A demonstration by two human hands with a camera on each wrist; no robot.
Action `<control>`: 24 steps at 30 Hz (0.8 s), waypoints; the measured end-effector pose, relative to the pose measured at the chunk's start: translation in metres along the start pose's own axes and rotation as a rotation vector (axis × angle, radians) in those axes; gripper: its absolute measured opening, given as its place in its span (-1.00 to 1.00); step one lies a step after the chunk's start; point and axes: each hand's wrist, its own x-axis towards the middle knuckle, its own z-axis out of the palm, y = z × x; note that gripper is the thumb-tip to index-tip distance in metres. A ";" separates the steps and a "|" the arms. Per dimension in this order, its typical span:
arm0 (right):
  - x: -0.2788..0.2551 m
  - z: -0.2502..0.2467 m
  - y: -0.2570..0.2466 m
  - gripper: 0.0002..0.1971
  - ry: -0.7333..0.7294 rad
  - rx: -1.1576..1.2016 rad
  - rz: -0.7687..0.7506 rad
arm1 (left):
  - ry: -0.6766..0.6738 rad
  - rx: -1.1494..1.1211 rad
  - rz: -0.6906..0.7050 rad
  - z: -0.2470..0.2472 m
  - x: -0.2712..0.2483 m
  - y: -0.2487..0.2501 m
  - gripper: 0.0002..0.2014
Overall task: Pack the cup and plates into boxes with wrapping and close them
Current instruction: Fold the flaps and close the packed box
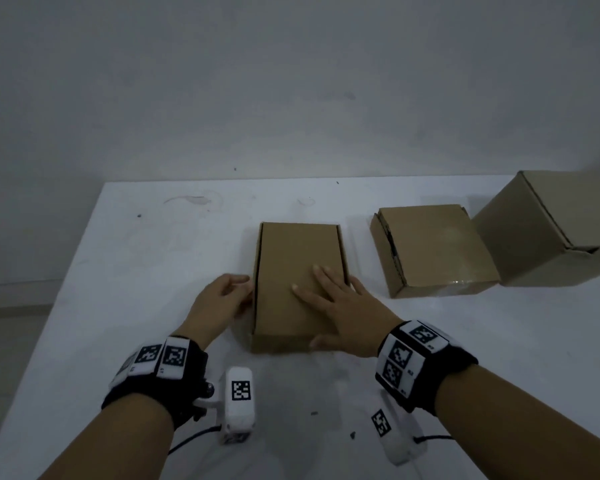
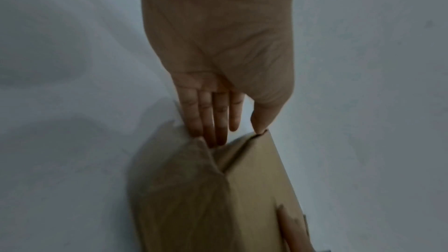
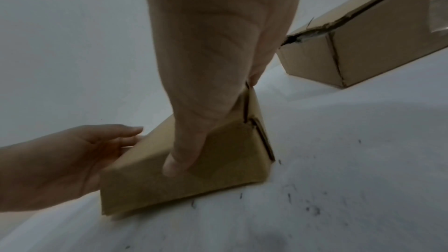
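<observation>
A flat brown cardboard box (image 1: 291,268) lies with its lid down in the middle of the white table (image 1: 153,254). My right hand (image 1: 329,299) lies flat on its lid, fingers spread, thumb at the near edge. My left hand (image 1: 222,299) touches the box's left side with straight fingers (image 2: 211,118). In the right wrist view the same box (image 3: 218,160) shows under my thumb, with the left hand (image 3: 72,160) against its side. No cup or plates are in view.
Two more cardboard boxes stand to the right: a flat one (image 1: 433,247) with its lid down and a larger cube-shaped one (image 1: 555,230) at the table's right edge. A wall rises behind the table. Small dark specks dot the tabletop.
</observation>
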 end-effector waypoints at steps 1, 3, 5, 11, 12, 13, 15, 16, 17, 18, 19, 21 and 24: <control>0.002 0.002 0.001 -0.12 -0.015 -0.011 0.003 | 0.012 -0.099 -0.086 -0.004 -0.003 -0.001 -0.83; 0.005 0.006 0.004 -0.14 -0.025 -0.020 0.006 | -0.012 -0.235 -0.229 -0.012 -0.010 -0.003 -0.92; 0.008 0.007 0.005 -0.14 -0.029 0.003 0.000 | -0.068 -0.255 -0.303 -0.017 -0.016 -0.004 -0.96; 0.013 0.004 0.005 -0.13 -0.057 0.079 0.002 | -0.142 -0.103 -0.313 -0.016 -0.022 -0.015 -0.95; 0.013 0.004 0.005 -0.13 -0.059 0.078 0.003 | -0.159 -0.089 -0.318 -0.015 -0.023 -0.014 -0.98; 0.013 0.004 0.004 -0.12 -0.060 0.074 0.004 | -0.185 -0.071 -0.322 -0.014 -0.024 -0.013 -0.98; 0.013 0.004 0.004 -0.12 -0.063 0.067 0.006 | -0.226 -0.028 -0.324 -0.011 -0.026 -0.010 -0.94; 0.013 0.004 0.004 -0.12 -0.062 0.069 0.009 | -0.231 -0.013 -0.320 -0.010 -0.026 -0.008 -0.94; 0.013 0.004 0.003 -0.12 -0.062 0.074 0.012 | -0.232 -0.005 -0.315 -0.010 -0.026 -0.007 -0.93; 0.014 0.004 0.003 -0.12 -0.060 0.079 0.012 | -0.235 -0.002 -0.312 -0.011 -0.026 -0.006 -0.93; 0.013 0.004 0.003 -0.12 -0.059 0.082 0.012 | -0.240 0.004 -0.309 -0.011 -0.026 -0.005 -0.92; 0.014 0.004 0.003 -0.12 -0.056 0.086 0.013 | -0.240 0.034 -0.300 -0.011 -0.025 -0.002 -0.88; 0.014 0.005 0.003 -0.12 -0.053 0.090 0.017 | -0.161 0.071 -0.283 -0.013 -0.022 -0.003 -0.75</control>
